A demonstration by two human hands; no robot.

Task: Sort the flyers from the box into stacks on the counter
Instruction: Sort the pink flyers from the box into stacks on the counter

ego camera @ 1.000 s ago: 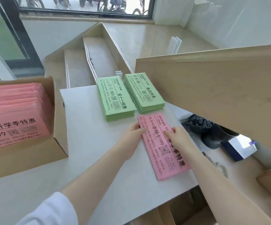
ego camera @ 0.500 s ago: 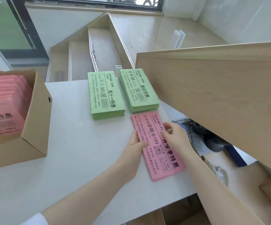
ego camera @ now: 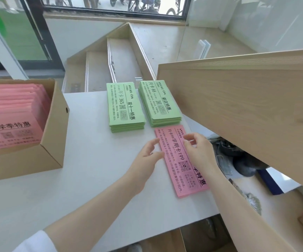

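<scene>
Squaring the pink flyers works best by nudging both long edges inward together, lightly, so the thin sheets don't buckle. The left hand lies spread, fingers at the left edge; the right hand hovers loosely curled over the right edge — pinching nothing visible. The stack lies on the smooth white table, just below two green stacks; more matte pink paper fills the cardboard box.
</scene>
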